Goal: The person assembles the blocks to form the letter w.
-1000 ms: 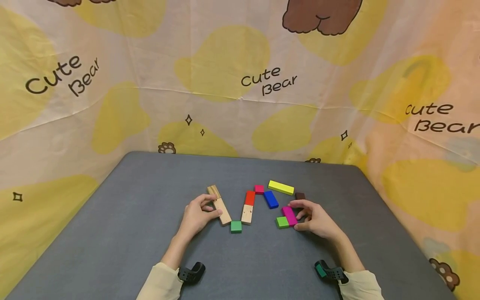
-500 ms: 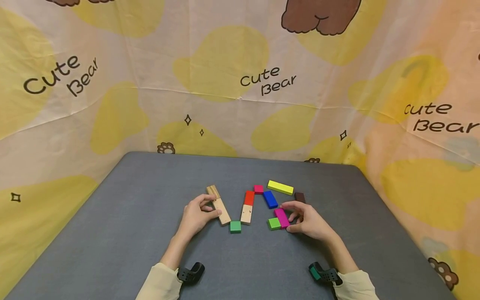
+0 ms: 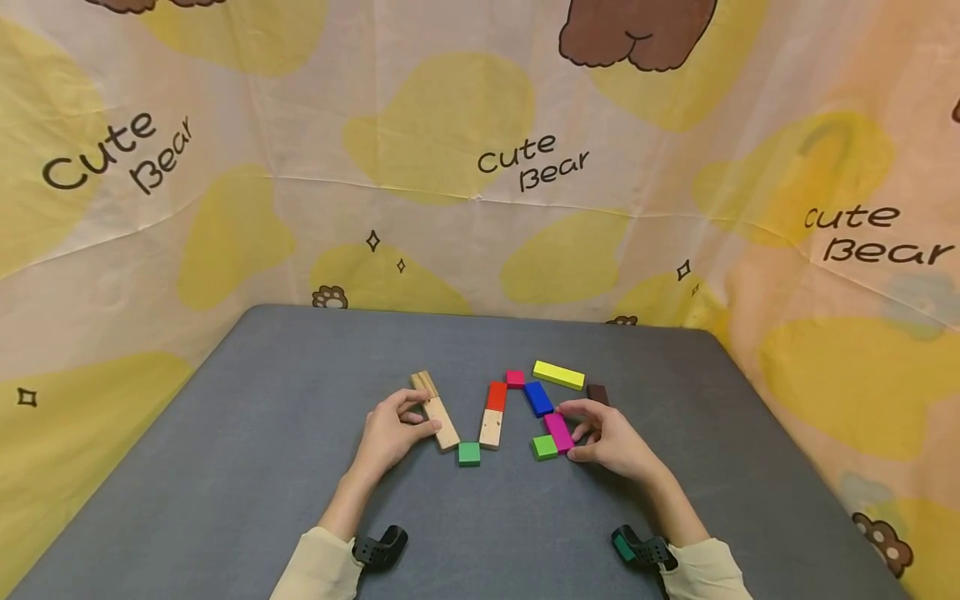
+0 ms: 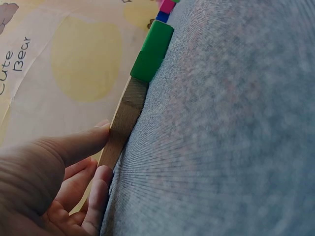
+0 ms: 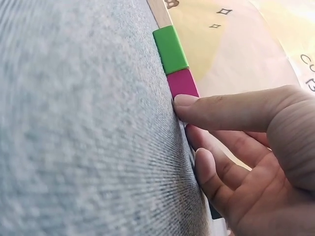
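In the head view, my left hand (image 3: 394,428) rests its index fingertip and thumb against the left side of a slanted row of plain wooden blocks (image 3: 441,423). A green block (image 3: 468,454) lies by that row's near end. My right hand (image 3: 613,440) pinches a magenta block (image 3: 558,433) between index finger at its far end and thumb at its near end. A light green block (image 3: 545,447) sits against its left side. The magenta block's far end is right at the near end of a blue block (image 3: 538,399). In the right wrist view, fingers hide part of the magenta block (image 5: 182,83).
A red block (image 3: 497,396) joins a wooden one (image 3: 491,429) in mid-table. A pink-red block (image 3: 515,379) lies beyond it. A yellow bar (image 3: 558,374) and a dark brown block (image 3: 597,394) lie on the grey table (image 3: 337,350) at the right, the brown one partly hidden by my hand.
My right hand has slid the magenta block left, with the light green block moving along, and then slightly away from me up to the blue block. My left hand has stayed in place.
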Demonstrator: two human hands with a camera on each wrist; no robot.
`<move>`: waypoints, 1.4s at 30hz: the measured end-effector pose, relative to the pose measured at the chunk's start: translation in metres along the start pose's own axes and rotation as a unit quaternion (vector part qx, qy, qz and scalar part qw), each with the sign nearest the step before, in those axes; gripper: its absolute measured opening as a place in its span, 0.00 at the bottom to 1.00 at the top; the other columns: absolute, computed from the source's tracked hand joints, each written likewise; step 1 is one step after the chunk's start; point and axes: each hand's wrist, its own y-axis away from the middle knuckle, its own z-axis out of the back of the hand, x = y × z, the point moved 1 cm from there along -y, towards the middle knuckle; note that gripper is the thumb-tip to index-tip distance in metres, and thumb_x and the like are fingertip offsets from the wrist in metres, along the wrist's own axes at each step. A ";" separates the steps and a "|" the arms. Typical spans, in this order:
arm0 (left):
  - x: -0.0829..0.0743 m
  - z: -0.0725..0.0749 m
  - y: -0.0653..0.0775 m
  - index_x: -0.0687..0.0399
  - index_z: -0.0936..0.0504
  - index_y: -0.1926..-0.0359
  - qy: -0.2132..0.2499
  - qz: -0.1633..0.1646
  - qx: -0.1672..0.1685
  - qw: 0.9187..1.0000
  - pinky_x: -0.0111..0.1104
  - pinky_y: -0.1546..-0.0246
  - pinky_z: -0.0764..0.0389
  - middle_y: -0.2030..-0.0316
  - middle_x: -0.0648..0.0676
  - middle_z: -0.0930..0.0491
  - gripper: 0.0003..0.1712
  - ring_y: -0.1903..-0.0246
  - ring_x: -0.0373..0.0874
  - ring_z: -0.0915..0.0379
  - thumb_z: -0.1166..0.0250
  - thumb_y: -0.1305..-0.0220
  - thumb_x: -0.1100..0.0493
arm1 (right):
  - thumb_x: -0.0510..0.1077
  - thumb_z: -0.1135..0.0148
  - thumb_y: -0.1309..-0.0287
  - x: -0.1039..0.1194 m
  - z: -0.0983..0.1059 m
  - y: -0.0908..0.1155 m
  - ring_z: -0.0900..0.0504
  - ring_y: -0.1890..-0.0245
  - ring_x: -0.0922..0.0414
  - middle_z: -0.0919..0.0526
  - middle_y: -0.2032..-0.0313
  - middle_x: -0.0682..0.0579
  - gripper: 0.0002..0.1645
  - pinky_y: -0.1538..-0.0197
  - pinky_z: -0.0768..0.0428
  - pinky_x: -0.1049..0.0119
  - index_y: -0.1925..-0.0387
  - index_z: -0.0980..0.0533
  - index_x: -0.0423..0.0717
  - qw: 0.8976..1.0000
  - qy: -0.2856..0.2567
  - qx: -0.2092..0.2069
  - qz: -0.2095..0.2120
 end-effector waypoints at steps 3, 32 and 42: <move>-0.001 0.000 0.000 0.52 0.17 0.46 -0.002 -0.002 -0.002 1.000 0.41 0.59 0.23 0.47 0.56 0.18 0.27 0.60 0.44 0.21 0.22 0.48 0.60 | 0.31 0.24 0.54 0.002 -0.001 0.000 0.20 0.63 0.49 0.21 0.47 0.44 0.38 0.70 0.23 0.65 0.39 0.27 0.40 1.000 -0.007 -0.001 0.002; -0.001 0.001 0.002 0.53 0.18 0.46 -0.001 -0.012 0.000 1.000 0.41 0.61 0.24 0.47 0.58 0.19 0.26 0.60 0.45 0.21 0.22 0.48 0.59 | 0.27 0.26 0.53 0.007 -0.005 -0.001 0.21 0.60 0.47 0.24 0.42 0.39 0.40 0.64 0.20 0.65 0.37 0.30 0.36 1.000 -0.018 -0.015 -0.015; 0.001 0.001 0.002 0.52 0.17 0.46 -0.004 -0.014 -0.001 1.000 0.42 0.61 0.24 0.47 0.57 0.19 0.26 0.61 0.44 0.21 0.22 0.48 0.58 | 0.23 0.30 0.52 0.045 -0.004 0.010 0.22 0.58 0.38 0.26 0.43 0.31 0.37 0.63 0.21 0.66 0.38 0.32 0.29 0.999 -0.029 -0.013 -0.012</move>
